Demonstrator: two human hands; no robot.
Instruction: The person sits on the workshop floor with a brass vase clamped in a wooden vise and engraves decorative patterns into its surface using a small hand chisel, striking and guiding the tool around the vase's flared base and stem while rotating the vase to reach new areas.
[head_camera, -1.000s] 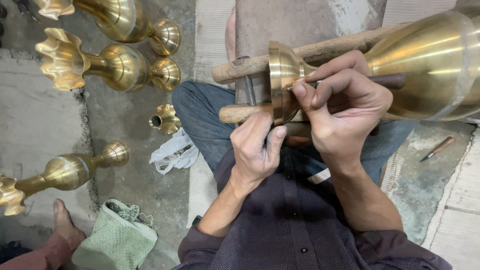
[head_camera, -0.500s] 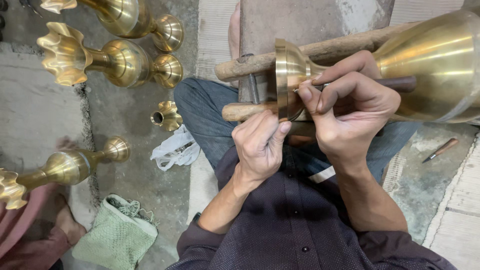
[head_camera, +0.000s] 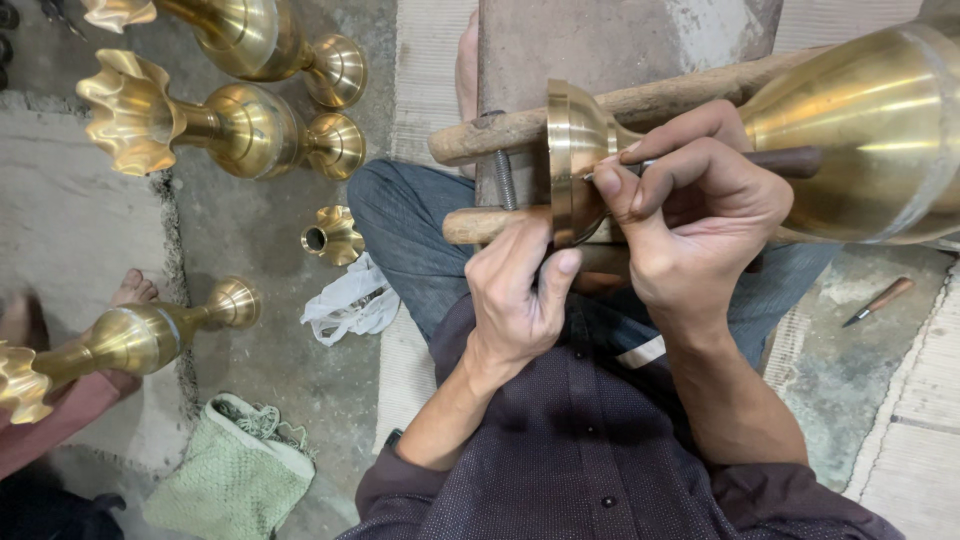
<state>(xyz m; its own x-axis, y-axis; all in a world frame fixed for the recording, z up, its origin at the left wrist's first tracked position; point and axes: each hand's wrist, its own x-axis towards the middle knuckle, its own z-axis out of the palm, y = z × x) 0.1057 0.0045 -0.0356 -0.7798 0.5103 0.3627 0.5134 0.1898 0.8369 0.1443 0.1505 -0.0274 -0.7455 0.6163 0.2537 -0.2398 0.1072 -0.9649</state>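
Observation:
A large brass vase (head_camera: 880, 130) lies on its side across my lap, its round foot (head_camera: 568, 140) clamped between two wooden bars (head_camera: 500, 130) joined by a bolt. My right hand (head_camera: 700, 210) pinches a slim tool with a dark wooden handle (head_camera: 785, 160); its metal tip rests on the vase's neck just behind the foot. My left hand (head_camera: 515, 295) sits below the foot, fingers curled against the lower wooden bar (head_camera: 480, 225) and thumb pressed up at the foot's rim.
Three brass vases with ruffled mouths (head_camera: 240, 125) lie on the concrete floor at left, with a small brass piece (head_camera: 330, 235), a white rag (head_camera: 350, 305) and a green bag (head_camera: 235, 480). Another person's bare foot (head_camera: 130, 290) is beside the lowest vase (head_camera: 130, 340). A wooden-handled tool (head_camera: 875, 300) lies at right.
The other person's foot at the left has stepped forward beside the lowest vase. My hands keep their hold at the vase's foot, the right one shifting slightly with the tool.

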